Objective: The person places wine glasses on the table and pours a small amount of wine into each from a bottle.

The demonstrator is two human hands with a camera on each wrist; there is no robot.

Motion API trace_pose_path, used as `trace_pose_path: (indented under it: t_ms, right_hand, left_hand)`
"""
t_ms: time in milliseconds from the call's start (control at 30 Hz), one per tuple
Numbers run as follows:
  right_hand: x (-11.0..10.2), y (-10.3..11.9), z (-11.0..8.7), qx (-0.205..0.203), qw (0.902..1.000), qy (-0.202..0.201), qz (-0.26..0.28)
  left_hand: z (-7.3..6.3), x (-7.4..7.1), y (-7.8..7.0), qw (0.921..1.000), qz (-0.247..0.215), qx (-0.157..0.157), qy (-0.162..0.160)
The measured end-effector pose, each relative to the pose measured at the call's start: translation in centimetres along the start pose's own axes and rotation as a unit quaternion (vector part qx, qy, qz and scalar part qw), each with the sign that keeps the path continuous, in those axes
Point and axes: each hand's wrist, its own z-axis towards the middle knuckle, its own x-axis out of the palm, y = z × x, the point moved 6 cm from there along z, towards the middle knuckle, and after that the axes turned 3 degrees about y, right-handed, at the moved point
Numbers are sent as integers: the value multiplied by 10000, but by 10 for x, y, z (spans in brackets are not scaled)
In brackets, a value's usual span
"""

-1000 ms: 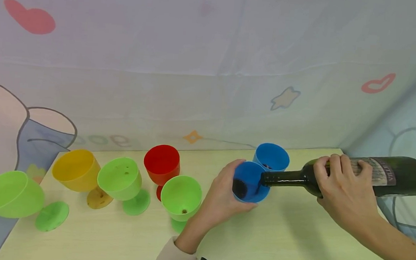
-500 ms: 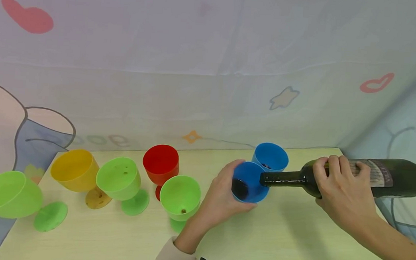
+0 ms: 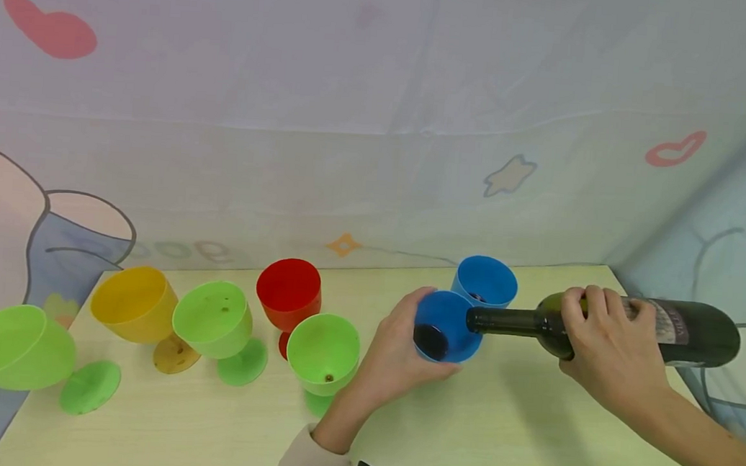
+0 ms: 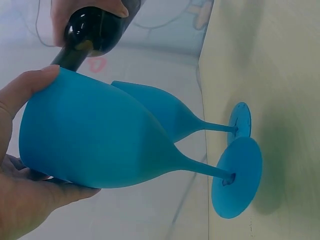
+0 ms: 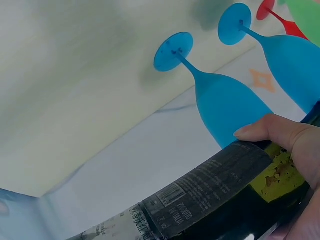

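My left hand point(image 3: 398, 336) holds a blue wine goblet point(image 4: 95, 130) by its bowl, thumb on one side and fingers on the other. Dark liquid point(image 3: 431, 342) lies at the bottom of that bowl. My right hand point(image 3: 618, 355) grips a dark green wine bottle point(image 3: 697, 334) around its body near the shoulder. The bottle lies nearly sideways, its mouth point(image 3: 474, 319) at the goblet's right rim. No stream shows between them. Just behind stands a second blue goblet point(image 3: 486, 281), with something dark in its bottom. Whether the held goblet's foot point(image 4: 237, 177) touches the table cannot be told.
To the left stand a red goblet point(image 3: 288, 294), a yellow goblet point(image 3: 134, 304) and several green goblets point(image 3: 324, 352). The leftmost green goblet point(image 3: 14, 349) is near the table's left edge. A printed cloth point(image 3: 381, 118) hangs behind the pale table point(image 3: 203, 430).
A dark stream at the bottle's mouth, visible a second ago, no longer shows. My right hand has lowered the bottle's base and shifted it slightly left. My left hand and its goblet stay nearly still.
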Motion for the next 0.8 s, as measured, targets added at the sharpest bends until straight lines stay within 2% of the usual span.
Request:
trace_pose_path:
  t_ms: [167,433,800]
  right_hand:
    - [5,0,-3,178,9994,182,224]
    - [12,1,-9,242,9986,151,445]
    - [16,0,-12,475,9946,448,806]
  left_hand:
    - [1,1,2,10000,-13,-39,19]
    - [0,1,2,10000,-16,-31,42]
    - [1,1,3,9999,-151,3,26]
